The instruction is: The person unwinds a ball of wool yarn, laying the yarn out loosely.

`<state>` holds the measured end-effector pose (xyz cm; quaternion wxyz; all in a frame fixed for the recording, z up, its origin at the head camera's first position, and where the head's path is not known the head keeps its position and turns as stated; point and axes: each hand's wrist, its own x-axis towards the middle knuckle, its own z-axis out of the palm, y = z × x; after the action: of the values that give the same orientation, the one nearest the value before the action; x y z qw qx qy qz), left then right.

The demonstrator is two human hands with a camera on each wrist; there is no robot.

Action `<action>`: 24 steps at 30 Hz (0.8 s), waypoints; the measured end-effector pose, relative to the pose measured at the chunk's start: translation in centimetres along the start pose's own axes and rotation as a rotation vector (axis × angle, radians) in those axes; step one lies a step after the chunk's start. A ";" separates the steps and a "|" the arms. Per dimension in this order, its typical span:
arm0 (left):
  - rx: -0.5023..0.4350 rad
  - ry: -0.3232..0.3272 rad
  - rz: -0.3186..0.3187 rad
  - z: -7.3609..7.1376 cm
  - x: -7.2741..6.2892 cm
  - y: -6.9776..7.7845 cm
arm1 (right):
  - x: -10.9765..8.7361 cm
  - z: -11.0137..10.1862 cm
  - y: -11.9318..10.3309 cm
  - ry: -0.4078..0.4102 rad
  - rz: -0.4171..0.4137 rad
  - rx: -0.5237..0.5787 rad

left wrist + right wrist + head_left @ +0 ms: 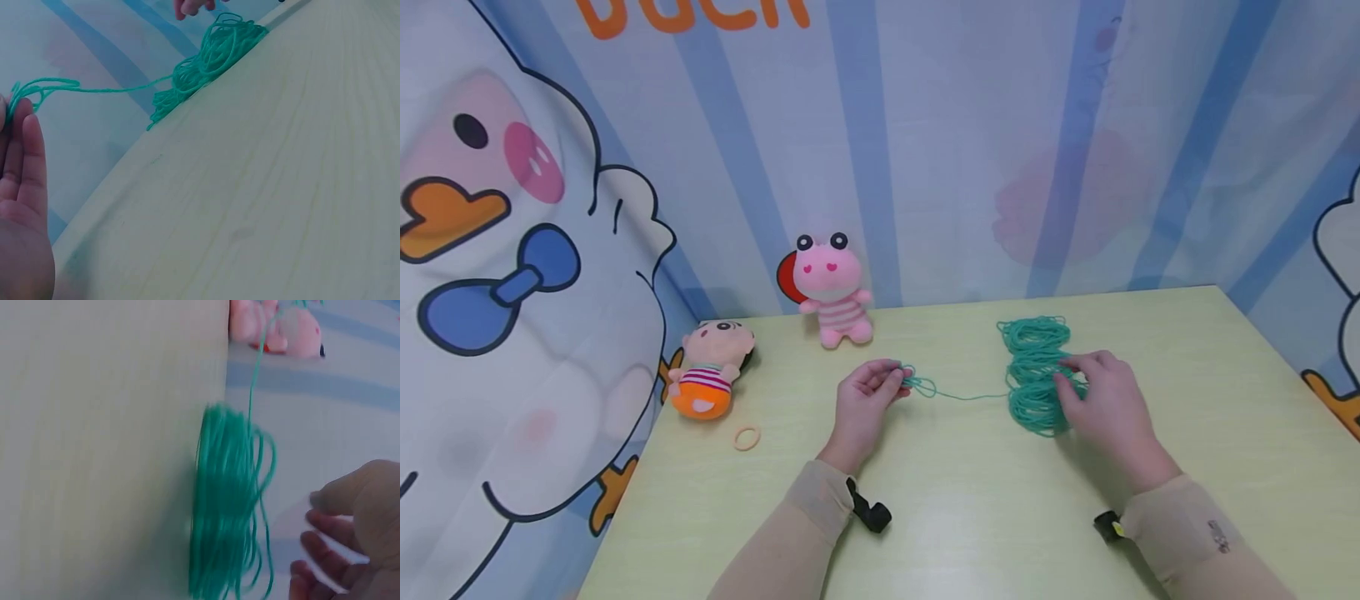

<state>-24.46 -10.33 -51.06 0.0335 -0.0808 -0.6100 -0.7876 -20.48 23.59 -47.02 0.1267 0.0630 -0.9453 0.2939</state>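
Note:
A green cord bundle (1037, 408) lies in looped clumps on the table, right of the middle. My left hand (863, 408) pinches small loops of the cord (921, 385) between thumb and fingertips. From there a single strand (125, 90) stretches across to the bundle. Beside the bundle's right edge is my right hand (1105, 404). The right wrist view shows its thumb and fingers parted, with a gap between them and the loose loops (265, 465).
On the table (970, 517), a pink plush toy (841, 292) sits at the back edge. A plush doll (709, 379) in orange shorts leans at the left, near a small peach-coloured ring (747, 438). A printed curtain (940, 150) hangs behind.

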 end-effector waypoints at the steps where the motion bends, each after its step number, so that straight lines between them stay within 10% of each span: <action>1: -0.003 -0.001 -0.003 0.0 0.0 0.1 | 0.1 0.4 -0.7 0.018 -0.036 0.014; 13: -0.021 -0.021 -0.023 0.0 -0.2 0.1 | 1.5 7.0 -7.6 -0.330 -0.197 0.143; 24: -0.082 0.008 -0.030 -0.3 0.2 -0.5 | 1.3 6.1 -7.0 -0.259 -0.083 0.182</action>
<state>-24.78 -10.44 -51.57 0.0208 -0.0697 -0.5783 -0.8126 -21.57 14.29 -47.76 0.0097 0.1504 -0.9199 0.3621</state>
